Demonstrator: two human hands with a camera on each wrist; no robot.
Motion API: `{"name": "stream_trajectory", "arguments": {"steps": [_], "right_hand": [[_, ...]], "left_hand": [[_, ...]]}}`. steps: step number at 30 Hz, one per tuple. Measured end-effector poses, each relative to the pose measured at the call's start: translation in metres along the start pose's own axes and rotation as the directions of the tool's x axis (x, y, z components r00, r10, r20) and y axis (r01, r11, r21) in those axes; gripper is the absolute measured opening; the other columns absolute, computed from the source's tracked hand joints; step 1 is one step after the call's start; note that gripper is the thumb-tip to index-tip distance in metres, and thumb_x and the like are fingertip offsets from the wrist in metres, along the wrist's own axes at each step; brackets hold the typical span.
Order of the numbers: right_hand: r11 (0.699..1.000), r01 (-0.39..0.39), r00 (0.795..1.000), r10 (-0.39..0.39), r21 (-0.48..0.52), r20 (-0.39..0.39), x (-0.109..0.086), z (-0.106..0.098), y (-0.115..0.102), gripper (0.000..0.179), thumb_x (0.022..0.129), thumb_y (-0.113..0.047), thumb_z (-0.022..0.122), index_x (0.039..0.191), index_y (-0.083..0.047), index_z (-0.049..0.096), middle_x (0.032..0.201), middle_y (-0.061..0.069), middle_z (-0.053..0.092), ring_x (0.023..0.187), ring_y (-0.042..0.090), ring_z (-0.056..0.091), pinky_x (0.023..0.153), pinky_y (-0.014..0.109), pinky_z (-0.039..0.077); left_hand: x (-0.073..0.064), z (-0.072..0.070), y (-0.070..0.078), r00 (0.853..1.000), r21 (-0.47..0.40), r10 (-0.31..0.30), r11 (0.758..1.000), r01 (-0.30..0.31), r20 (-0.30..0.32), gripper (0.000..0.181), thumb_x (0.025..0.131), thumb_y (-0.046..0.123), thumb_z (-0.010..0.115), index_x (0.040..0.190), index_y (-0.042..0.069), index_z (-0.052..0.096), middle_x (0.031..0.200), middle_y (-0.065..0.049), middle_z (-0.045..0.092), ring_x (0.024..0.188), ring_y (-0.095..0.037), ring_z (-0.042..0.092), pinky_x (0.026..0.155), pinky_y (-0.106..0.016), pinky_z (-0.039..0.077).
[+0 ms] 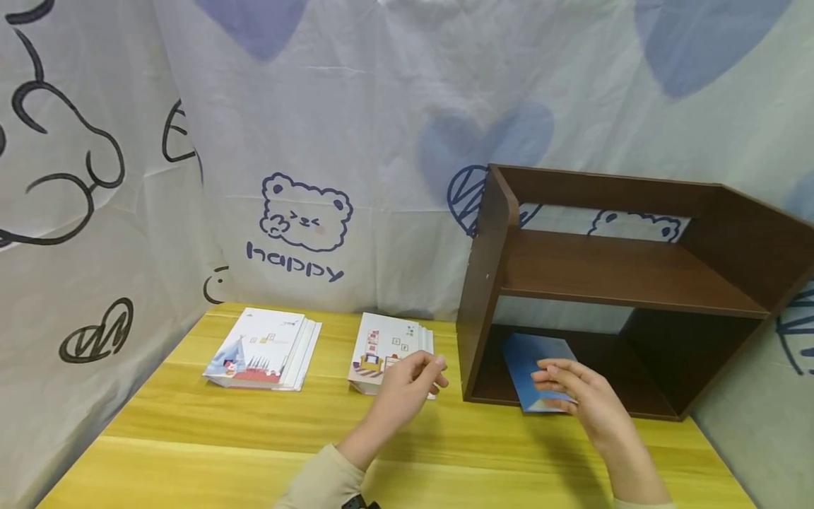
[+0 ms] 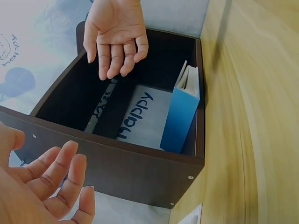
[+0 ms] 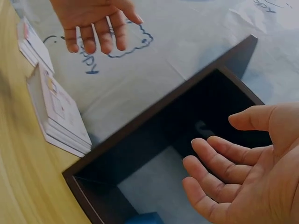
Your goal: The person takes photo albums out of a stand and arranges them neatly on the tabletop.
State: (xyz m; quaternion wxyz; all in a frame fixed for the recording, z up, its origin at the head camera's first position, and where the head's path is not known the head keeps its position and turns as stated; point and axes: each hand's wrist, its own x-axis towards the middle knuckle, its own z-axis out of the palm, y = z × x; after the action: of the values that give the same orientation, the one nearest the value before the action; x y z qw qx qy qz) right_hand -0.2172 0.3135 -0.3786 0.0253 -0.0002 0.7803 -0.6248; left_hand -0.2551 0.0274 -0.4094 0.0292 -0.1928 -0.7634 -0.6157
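Note:
A blue book [image 1: 537, 360] rests on the bottom board of the dark brown shelf [image 1: 636, 272], near the left side panel, with its front end at the board's front edge. My right hand [image 1: 594, 403] hovers in front of the lower compartment, fingers loosely bent and holding nothing; it overlaps the book in the head view. To the left, my left hand [image 1: 407, 389] hangs over the table with relaxed fingers, also holding nothing. Just behind it stands a stack of white-covered books [image 1: 388, 346]. In the left wrist view, the blue book [image 2: 180, 116] shows its page edges and blue cover.
Another stack of white-covered books [image 1: 257, 350], with a tent picture on top, lies at the left on the yellow wood-grain table [image 1: 254, 452]. A printed white cloth [image 1: 381, 141] hangs behind the shelf and along the sides. The shelf's upper board [image 1: 617, 268] spans both side panels.

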Motion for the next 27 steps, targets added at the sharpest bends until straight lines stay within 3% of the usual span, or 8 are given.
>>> {"name": "stream_trajectory", "arguments": {"steps": [6, 11, 18, 27], "right_hand": [[0.998, 0.040, 0.999, -0.039, 0.056, -0.013, -0.002, -0.018, 0.002, 0.018, 0.103, -0.029, 0.049, 0.109, -0.026, 0.065, 0.097, -0.015, 0.071, 0.093, 0.006, 0.068, 0.083, 0.028, 0.055], [0.995, 0.051, 0.998, -0.048, 0.082, -0.030, -0.001, -0.029, 0.003, 0.016, 0.102, -0.030, 0.050, 0.108, -0.027, 0.065, 0.096, -0.014, 0.072, 0.091, 0.006, 0.068, 0.081, 0.026, 0.055], [0.993, 0.056, 0.996, -0.048, 0.102, -0.075, 0.001, -0.040, 0.005, 0.017, 0.101, -0.034, 0.051, 0.109, -0.029, 0.065, 0.095, -0.014, 0.072, 0.089, 0.006, 0.069, 0.079, 0.024, 0.056], [0.990, 0.046, 0.990, -0.027, 0.132, -0.137, 0.002, -0.055, 0.014, 0.015, 0.100, -0.035, 0.053, 0.104, -0.031, 0.066, 0.091, -0.014, 0.071, 0.085, 0.005, 0.068, 0.074, 0.023, 0.057]], "left_hand": [[0.003, 0.011, 0.003, 1.000, -0.021, -0.012, 1.000, 0.012, 0.003, 0.033, 0.100, 0.035, 0.053, 0.097, 0.006, 0.067, 0.084, -0.013, 0.072, 0.076, -0.027, 0.068, 0.068, -0.025, 0.055], [0.005, 0.021, 0.003, 1.000, -0.057, -0.024, 0.998, 0.024, 0.002, 0.034, 0.100, 0.035, 0.054, 0.097, 0.004, 0.068, 0.085, -0.014, 0.073, 0.071, -0.016, 0.067, 0.070, -0.028, 0.057], [0.007, 0.035, 0.003, 0.999, -0.091, -0.050, 0.995, 0.050, 0.003, 0.040, 0.099, 0.039, 0.054, 0.096, 0.001, 0.068, 0.083, -0.014, 0.073, 0.071, -0.022, 0.068, 0.066, -0.025, 0.054], [0.010, 0.051, 0.002, 0.995, -0.132, -0.096, 0.986, 0.098, 0.017, 0.039, 0.099, 0.043, 0.053, 0.094, 0.007, 0.069, 0.080, -0.008, 0.073, 0.067, -0.010, 0.065, 0.071, -0.029, 0.057]]}}
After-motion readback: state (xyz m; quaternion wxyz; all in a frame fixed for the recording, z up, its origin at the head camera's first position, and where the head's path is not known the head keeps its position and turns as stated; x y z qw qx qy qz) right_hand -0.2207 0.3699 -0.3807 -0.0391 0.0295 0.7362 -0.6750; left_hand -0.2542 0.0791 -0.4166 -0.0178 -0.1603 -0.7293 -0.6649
